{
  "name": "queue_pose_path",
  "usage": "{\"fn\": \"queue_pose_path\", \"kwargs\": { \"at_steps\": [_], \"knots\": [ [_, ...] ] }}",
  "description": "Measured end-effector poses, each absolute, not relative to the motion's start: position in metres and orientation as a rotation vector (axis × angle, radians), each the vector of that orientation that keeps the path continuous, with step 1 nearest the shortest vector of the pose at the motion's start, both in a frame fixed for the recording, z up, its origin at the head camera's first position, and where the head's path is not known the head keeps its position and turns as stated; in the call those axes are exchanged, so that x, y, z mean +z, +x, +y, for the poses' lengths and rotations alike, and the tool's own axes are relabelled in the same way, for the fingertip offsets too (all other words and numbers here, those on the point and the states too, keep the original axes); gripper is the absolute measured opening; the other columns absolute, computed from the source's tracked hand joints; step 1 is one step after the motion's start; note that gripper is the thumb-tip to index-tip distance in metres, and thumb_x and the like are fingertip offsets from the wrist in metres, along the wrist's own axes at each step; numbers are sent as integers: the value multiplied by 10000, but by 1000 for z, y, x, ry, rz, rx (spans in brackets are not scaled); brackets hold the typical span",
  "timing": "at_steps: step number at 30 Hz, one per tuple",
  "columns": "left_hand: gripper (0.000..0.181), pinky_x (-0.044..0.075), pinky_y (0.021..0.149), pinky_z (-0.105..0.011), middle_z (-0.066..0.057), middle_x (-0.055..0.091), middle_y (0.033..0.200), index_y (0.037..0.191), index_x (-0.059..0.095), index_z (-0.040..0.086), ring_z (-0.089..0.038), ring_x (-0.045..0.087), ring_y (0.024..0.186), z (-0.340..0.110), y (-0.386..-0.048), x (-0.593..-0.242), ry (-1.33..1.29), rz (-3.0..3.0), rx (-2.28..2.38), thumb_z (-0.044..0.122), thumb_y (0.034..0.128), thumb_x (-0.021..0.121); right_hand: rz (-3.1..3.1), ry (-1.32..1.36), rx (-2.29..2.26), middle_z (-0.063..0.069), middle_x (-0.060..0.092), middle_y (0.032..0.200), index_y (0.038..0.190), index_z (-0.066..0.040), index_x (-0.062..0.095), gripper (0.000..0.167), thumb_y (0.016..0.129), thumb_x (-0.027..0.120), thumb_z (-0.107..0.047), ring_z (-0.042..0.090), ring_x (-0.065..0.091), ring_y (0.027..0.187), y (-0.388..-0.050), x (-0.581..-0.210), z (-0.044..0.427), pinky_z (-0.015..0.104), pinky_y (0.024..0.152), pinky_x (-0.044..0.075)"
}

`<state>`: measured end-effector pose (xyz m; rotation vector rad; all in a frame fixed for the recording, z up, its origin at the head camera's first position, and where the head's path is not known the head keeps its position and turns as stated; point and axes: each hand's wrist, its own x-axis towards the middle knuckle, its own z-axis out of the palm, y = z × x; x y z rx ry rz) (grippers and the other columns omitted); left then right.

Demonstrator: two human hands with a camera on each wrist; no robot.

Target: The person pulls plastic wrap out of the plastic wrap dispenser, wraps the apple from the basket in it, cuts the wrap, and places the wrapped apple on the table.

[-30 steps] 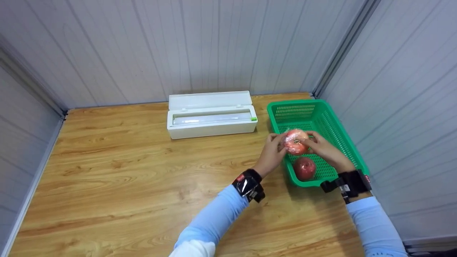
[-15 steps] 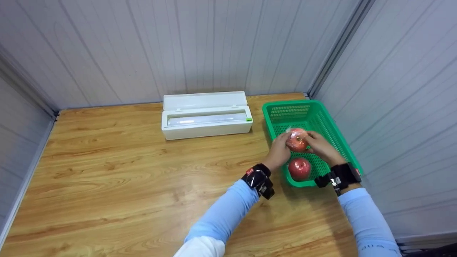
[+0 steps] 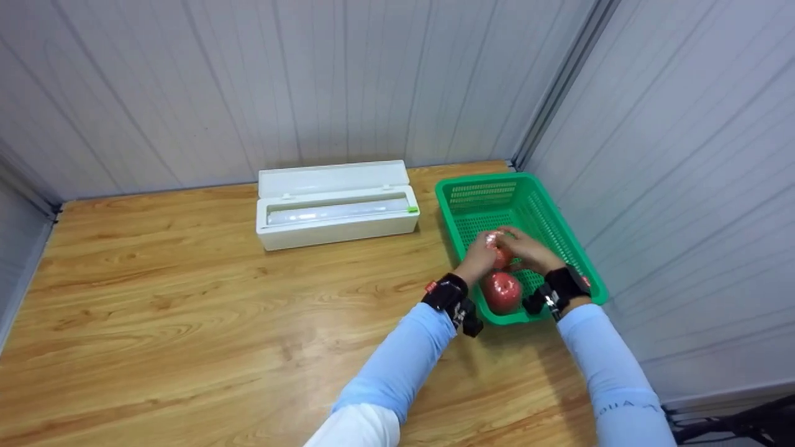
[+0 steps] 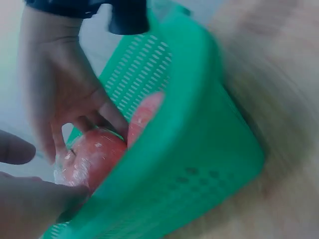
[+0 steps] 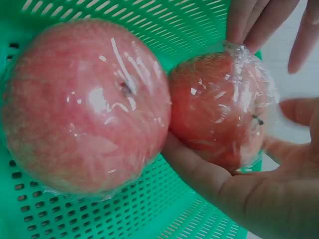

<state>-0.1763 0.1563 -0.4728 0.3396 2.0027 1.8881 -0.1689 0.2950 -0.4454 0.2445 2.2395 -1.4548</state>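
Two red apples wrapped in clear film sit together in the green basket (image 3: pixel 450 233). The farther wrapped apple (image 5: pixel 219 109), its stem facing sideways in the right wrist view, lies between both hands. My left hand (image 3: pixel 478 259) holds it from the left, fingertips on the film. From the other side my right hand (image 3: pixel 531 251) curves its fingers round and under it. Touching it is the nearer wrapped apple (image 3: pixel 502 292), which no hand holds. In the head view the hands cover part of the farther apple.
A white cling film box (image 3: pixel 338 233) stands with its lid up at the back of the wooden table (image 3: pixel 186 335), left of the basket. A roll of film (image 3: pixel 335 212) lies inside it. Pale panel walls (image 3: pixel 671 205) stand close behind and right of the basket.
Both hands have lowered the wrapped apple into the basket, against the other apple. The head view has shifted, so the box and basket appear farther left.
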Motion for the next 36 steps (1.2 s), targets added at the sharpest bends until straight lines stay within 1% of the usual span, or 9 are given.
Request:
{"fn": "queue_pose_path", "kwargs": {
  "at_steps": [5,12,18,23,26,29,32,34,36],
  "knots": [
    [290,459,912,-286,-86,594,1166,1193,551,31,-178,538,1079,156,-183,-476,71,1927,1926,101,923,471,2258,224,-1353,262,185,1494,1486,-51,107,610,1000,362,-316,416,346,1299,-178,-453,281,529,985,430],
    [262,418,478,-209,24,571,697,882,667,89,-99,511,541,204,-232,-565,-2,1948,2036,34,840,414,2277,241,-1314,257,89,1530,1489,-15,16,608,1019,292,-284,447,293,1328,-182,-457,275,561,1020,379],
    [159,453,537,-230,5,585,741,850,657,117,-121,532,607,206,-229,-565,1,1928,2067,113,887,502,2297,208,-1284,258,152,1515,1489,-13,22,559,1026,244,-236,396,361,1278,-183,-463,273,490,995,411],
    [145,485,644,-246,-45,568,754,723,560,87,-156,546,690,184,-207,-517,2,1897,2034,55,857,516,2337,138,-1270,272,346,1353,1461,28,123,556,1001,348,-186,254,502,999,-185,-465,271,341,797,474],
    [170,483,693,-247,-45,575,768,694,540,82,-155,542,741,177,-201,-500,24,1910,2033,70,860,508,2348,139,-1250,272,369,1307,1462,19,116,596,977,400,-178,181,497,880,-187,-464,272,329,749,470],
    [139,520,741,-297,-84,620,936,877,610,30,-191,571,831,168,-190,-480,12,1874,2047,78,880,479,2333,184,-1214,296,314,1362,1486,-29,-24,693,965,406,-182,185,509,828,-188,-460,272,370,771,473],
    [373,516,773,-350,-161,559,1178,1250,487,-44,-202,545,833,158,-176,-458,-19,1789,2059,47,891,444,2386,215,-1136,310,169,1478,1475,-32,-120,732,970,384,-197,329,499,1106,-189,-453,271,454,968,425],
    [510,495,854,-374,-188,469,1325,1392,323,-52,-210,530,944,151,-167,-443,-34,1773,2022,49,905,436,2486,214,-1040,315,94,1504,1477,3,-57,698,978,375,-221,412,325,1308,-190,-446,271,500,1072,326],
    [511,470,907,-354,-174,478,1339,1402,333,-35,-188,534,993,148,-166,-441,-5,1801,1986,57,909,430,2596,212,-947,310,49,1517,1472,39,47,640,991,356,-248,428,82,1409,-190,-436,272,538,1137,194]
  ]
}}
